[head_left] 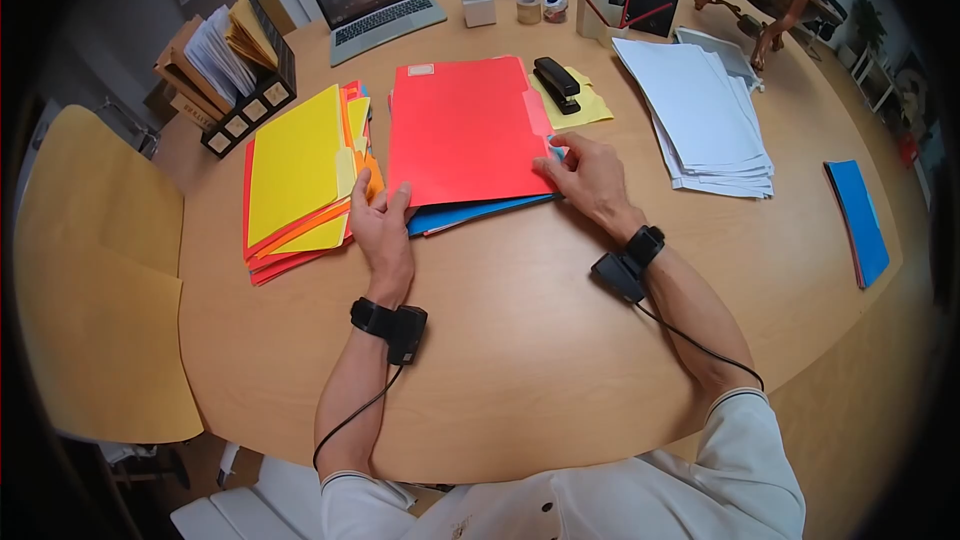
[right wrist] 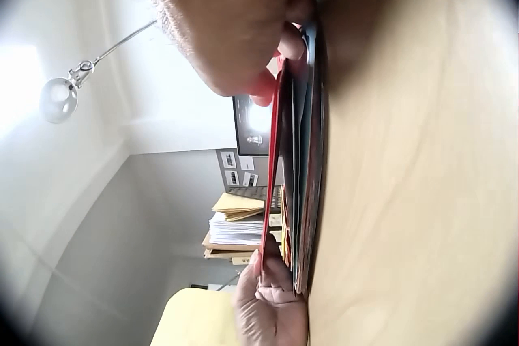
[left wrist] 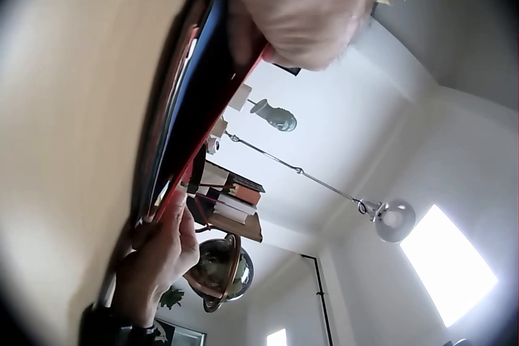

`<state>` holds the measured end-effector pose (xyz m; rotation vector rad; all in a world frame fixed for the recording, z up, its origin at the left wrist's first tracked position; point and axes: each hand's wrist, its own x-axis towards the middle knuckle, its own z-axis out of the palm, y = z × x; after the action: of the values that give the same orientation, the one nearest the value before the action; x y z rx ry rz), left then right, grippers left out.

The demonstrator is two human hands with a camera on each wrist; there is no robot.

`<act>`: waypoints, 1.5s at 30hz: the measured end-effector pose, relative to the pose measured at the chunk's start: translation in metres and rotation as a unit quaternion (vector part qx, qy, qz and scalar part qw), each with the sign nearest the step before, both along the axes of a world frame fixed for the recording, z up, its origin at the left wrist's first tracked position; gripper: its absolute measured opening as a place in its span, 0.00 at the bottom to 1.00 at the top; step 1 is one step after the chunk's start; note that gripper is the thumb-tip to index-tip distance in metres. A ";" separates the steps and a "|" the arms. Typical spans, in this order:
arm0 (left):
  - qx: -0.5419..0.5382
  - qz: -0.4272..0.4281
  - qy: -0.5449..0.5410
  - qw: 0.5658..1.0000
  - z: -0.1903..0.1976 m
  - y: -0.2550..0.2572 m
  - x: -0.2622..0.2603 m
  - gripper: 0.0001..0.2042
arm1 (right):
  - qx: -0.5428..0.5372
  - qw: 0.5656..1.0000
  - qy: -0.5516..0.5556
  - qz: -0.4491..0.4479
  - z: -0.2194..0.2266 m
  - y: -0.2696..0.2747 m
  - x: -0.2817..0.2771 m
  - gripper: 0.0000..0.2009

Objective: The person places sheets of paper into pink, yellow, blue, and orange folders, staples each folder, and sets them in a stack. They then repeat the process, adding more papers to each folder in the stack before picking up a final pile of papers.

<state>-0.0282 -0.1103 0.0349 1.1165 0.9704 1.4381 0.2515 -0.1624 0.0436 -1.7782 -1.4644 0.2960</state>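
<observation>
A red folder (head_left: 465,130) lies over blue folders (head_left: 480,212) at the middle of the table, its near edge raised off them in both wrist views. My left hand (head_left: 383,240) pinches its near left corner, thumb on top and fingers beneath. At the right edge, my right hand (head_left: 592,178) grips the red folder near its lower right corner, thumb on top; the right wrist view shows the fingertips against the folder edges. Left of my left hand is a stack of yellow, orange and red folders (head_left: 295,170).
A black stapler (head_left: 557,85) on yellow paper stands behind my right hand. White papers (head_left: 695,120) and a blue folder (head_left: 857,224) lie to the right. A laptop (head_left: 385,25), a file holder (head_left: 250,115), a pen holder (head_left: 600,15) and a globe stand at the back.
</observation>
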 end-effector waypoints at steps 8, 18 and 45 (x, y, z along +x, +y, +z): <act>0.085 0.095 0.030 0.991 -0.001 0.020 -0.021 0.25 | 0.054 0.998 -0.022 0.016 -0.010 0.003 0.003 0.21; 0.140 0.355 0.093 0.919 0.013 0.081 -0.134 0.10 | 0.028 0.999 -0.025 0.014 -0.008 0.002 0.005 0.19; 0.166 -0.142 0.622 0.752 0.011 -0.006 0.005 0.55 | 0.032 0.999 0.006 0.003 -0.010 0.005 0.008 0.20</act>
<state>-0.0230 -0.1166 0.0456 2.4912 1.3200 0.4474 0.2597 -0.1571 0.0339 -1.7189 -1.4542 0.2605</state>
